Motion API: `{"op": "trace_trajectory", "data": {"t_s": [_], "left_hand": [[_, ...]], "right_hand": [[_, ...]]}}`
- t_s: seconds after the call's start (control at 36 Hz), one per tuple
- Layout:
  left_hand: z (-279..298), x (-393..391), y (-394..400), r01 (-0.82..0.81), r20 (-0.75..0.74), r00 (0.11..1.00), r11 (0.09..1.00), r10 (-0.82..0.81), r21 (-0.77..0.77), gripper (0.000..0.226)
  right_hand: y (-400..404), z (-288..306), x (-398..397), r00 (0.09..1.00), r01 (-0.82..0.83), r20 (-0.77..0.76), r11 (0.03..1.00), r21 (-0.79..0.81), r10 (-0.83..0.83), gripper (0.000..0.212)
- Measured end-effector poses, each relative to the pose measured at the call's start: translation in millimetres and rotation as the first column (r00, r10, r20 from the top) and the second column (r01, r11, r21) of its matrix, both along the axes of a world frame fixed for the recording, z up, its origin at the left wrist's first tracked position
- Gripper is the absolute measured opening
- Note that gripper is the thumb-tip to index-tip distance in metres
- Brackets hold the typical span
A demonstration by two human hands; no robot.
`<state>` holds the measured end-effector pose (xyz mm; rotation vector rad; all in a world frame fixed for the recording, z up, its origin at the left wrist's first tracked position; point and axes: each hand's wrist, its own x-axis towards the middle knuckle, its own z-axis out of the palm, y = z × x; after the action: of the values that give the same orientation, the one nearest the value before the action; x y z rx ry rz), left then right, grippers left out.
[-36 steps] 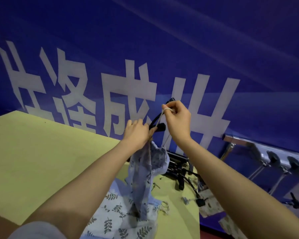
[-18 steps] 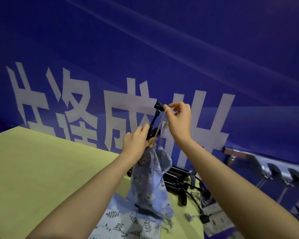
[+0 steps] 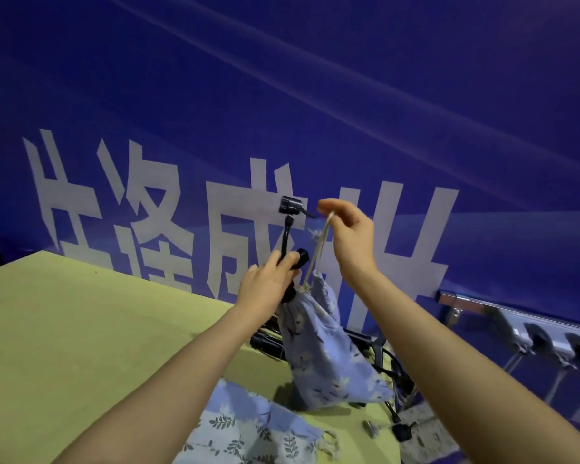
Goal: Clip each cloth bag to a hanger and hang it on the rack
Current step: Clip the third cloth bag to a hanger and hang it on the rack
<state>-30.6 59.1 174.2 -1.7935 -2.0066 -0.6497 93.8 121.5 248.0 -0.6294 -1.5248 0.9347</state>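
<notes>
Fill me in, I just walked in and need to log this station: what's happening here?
A person is fitting a blue cloth bag onto a black clip hanger. The left hand grips the hanger's lower part above the yellow table, while the right hand pinches the bag's drawstring and holds it up near the upper clip. The bag hangs below the hands. Another leaf-print bag lies on the table, and the rack waits at right.

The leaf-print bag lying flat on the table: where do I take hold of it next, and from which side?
Take the leaf-print bag at its gathered drawstring end, coming from above on the right. The cord loops lie free past the cloth edge there, while the rest lies flat against the table.
</notes>
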Motion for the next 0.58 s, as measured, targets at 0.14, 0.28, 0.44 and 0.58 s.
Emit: {"op": "trace_trajectory", "data": {"t_s": [0.14,0.28,0.44,0.58], "left_hand": [[-3,0,6,-0.004,0.178,0.984,1.0,0.004,-0.001,0.034],[0,9,9,0.146,0.288,0.951,0.984,-0.11,-0.103,0.035],[-1,16,11,0.227,0.495,0.852,0.972,-0.172,-0.052,0.035],[5,22,9,0.193,0.513,0.843,0.981,-0.162,-0.006,0.04]], "right_hand": [[-6,20,2,0.975,-0.128,-0.194,0.986,-0.102,0.107,0.027],[-5,15,4,0.99,-0.063,-0.13,0.995,-0.08,0.052,0.015],[-11,11,11,0.991,-0.137,-0.021,0.982,-0.127,0.136,0.018],[-13,5,14,0.984,-0.16,0.063,0.979,-0.127,0.169,0.02]]}}
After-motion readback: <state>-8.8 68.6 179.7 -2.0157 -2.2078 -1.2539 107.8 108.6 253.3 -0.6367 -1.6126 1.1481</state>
